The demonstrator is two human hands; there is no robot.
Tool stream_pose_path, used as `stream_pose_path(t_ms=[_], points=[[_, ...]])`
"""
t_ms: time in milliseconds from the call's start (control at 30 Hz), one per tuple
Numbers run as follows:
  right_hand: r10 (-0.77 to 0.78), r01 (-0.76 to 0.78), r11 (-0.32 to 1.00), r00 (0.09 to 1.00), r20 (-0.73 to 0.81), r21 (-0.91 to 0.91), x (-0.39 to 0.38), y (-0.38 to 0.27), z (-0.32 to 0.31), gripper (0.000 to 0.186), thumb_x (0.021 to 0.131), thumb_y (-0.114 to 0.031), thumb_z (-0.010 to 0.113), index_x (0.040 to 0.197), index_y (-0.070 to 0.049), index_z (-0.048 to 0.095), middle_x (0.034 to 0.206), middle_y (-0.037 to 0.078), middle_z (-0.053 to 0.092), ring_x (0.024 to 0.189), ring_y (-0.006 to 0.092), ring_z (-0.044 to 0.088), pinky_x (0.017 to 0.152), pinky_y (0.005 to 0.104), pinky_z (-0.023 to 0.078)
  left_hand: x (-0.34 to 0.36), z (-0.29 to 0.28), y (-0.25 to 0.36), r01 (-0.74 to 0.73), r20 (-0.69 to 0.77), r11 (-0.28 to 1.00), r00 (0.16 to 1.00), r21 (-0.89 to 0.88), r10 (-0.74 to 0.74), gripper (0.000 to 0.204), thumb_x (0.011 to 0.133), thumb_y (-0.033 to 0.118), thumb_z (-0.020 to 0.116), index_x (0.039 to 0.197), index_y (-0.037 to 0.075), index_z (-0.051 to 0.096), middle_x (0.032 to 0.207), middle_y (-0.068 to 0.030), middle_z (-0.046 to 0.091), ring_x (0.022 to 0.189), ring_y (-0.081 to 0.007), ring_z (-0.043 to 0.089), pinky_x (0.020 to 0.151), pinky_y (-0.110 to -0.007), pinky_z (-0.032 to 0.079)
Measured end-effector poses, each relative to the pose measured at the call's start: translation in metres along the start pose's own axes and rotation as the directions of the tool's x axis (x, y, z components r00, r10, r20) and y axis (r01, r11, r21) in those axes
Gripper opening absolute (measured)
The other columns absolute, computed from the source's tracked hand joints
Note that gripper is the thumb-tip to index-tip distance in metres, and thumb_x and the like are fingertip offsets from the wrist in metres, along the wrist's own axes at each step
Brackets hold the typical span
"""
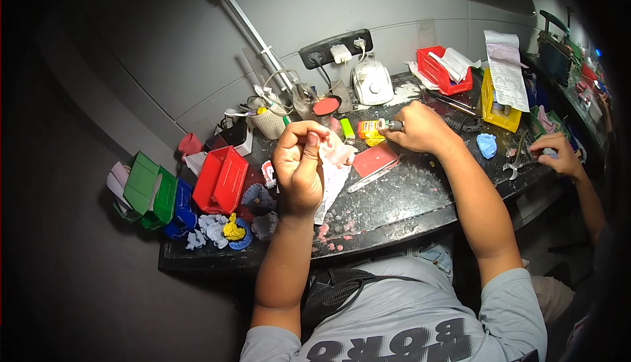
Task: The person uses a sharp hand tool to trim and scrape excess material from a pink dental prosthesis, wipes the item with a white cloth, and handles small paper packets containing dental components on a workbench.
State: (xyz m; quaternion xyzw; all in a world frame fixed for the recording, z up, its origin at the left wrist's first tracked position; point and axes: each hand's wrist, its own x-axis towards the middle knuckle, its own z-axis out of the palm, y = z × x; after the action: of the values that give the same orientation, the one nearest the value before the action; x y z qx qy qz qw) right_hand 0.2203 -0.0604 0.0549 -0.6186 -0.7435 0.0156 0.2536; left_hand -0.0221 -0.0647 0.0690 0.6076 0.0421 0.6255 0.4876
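Observation:
My left hand (299, 168) is raised over the left-middle of the bench, its fingers curled in and the thumb pressed against them. Whatever it may hold is too small or hidden to name. Beside it lies a crumpled white paper with pinkish patches (334, 181). My right hand (424, 129) is closed around a short grey and dark cylindrical tool (392, 125), which points left toward a small yellow-and-red box (369, 129). Left of that box is a bright green block (347, 127). A flat red slab (376, 161) lies between my hands, with a narrow pale strip (369, 178) along its near edge.
Red (220, 179), green (141, 182) and blue bins (183, 209) stand at left, near crumpled paper (213, 228). Behind are a white dial device (373, 83), a red bin (453, 83) and a yellow bin (499, 112). Another person's hand (559, 155) is at right, near a wrench (512, 169).

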Motion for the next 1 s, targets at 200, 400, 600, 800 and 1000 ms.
stream_pose_path(t_ms=[200,400,600,800,1000], points=[[0.069,-0.066,0.997,0.994,0.083,-0.039,0.0007,-0.0016,-0.0017,0.038,0.079,-0.037,0.069,0.078,0.002,0.07,0.072,0.024,0.065,0.076,0.0386,0.066,0.074,0.0438,0.053,-0.0013,0.0006,0.0023,-0.003,0.025,0.998,1.0,0.062,0.001,0.008,0.096,0.005,0.051,0.097,0.0,0.057,0.091,-0.0053,0.059,0.082,-0.0098,0.052,0.079,-0.024,0.041],[0.033,-0.033,0.999,0.999,0.021,-0.005,-0.0005,0.0023,0.0029,0.031,0.076,-0.026,0.072,0.077,0.004,0.069,0.065,0.024,0.061,0.063,0.0389,0.062,0.063,0.0428,0.051,-0.0015,0.0012,0.0025,-0.02,0.02,0.993,1.0,0.117,0.018,0.008,0.096,0.004,0.051,0.097,-0.001,0.058,0.091,-0.0059,0.06,0.08,-0.0095,0.052,0.077,-0.024,0.041],[0.026,-0.026,1.0,0.999,0.022,-0.011,0.0005,0.0029,0.0024,0.032,0.077,-0.027,0.072,0.079,0.005,0.069,0.067,0.025,0.062,0.066,0.0396,0.062,0.065,0.0431,0.051,-0.0014,0.001,0.0032,0.002,0.019,0.995,1.0,0.102,-0.004,0.009,0.095,0.004,0.053,0.098,-0.002,0.058,0.092,-0.0065,0.061,0.081,-0.0095,0.052,0.077,-0.024,0.042],[0.092,-0.087,0.995,0.991,0.097,-0.055,0.0005,-0.0012,-0.0012,0.035,0.079,-0.034,0.07,0.082,0.001,0.071,0.074,0.024,0.065,0.077,0.038,0.066,0.076,0.0437,0.053,-0.001,-0.0028,-0.0005,-0.005,0.004,0.991,1.0,0.131,0.004,0.009,0.096,0.005,0.053,0.098,-0.002,0.059,0.093,-0.0068,0.061,0.082,-0.0097,0.053,0.078,-0.024,0.042],[0.024,-0.023,1.0,0.999,0.026,-0.013,0.0005,0.0031,0.0015,0.033,0.077,-0.027,0.072,0.078,0.005,0.069,0.067,0.025,0.062,0.065,0.0394,0.062,0.065,0.0434,0.051,-0.0002,-0.0042,-0.0021,0.039,-0.021,0.993,0.999,0.113,-0.037,0.01,0.096,0.005,0.053,0.099,-0.002,0.059,0.093,-0.0069,0.062,0.082,-0.0095,0.055,0.078,-0.024,0.043]])
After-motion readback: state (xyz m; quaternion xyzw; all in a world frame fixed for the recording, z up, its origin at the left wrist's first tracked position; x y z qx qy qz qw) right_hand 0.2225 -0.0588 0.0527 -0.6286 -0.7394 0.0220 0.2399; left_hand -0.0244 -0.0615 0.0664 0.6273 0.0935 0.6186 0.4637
